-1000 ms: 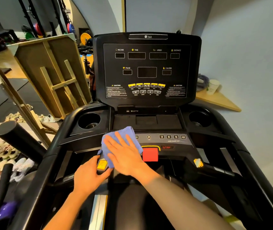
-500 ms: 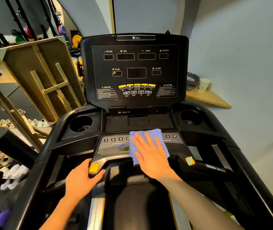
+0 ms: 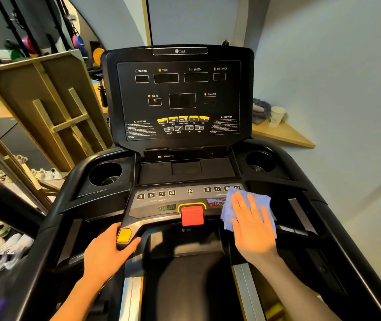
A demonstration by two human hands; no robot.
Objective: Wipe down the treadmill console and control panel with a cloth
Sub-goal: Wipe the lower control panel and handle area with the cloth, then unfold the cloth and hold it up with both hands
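Cloth [image 3: 257, 200] under flat right hand [image 3: 253, 224] wiping panel's [image 3: 161, 202] right end; left hand [image 3: 106, 256] grips handlebar [image 3: 134, 228]. Screen [image 3: 180, 98] probably next.

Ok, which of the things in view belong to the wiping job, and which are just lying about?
Part of the job:
blue cloth under the right hand
control panel
console screen
left hand on the handlebar

Just lying about:
paper cup on the wooden shelf
wooden frame
shoes
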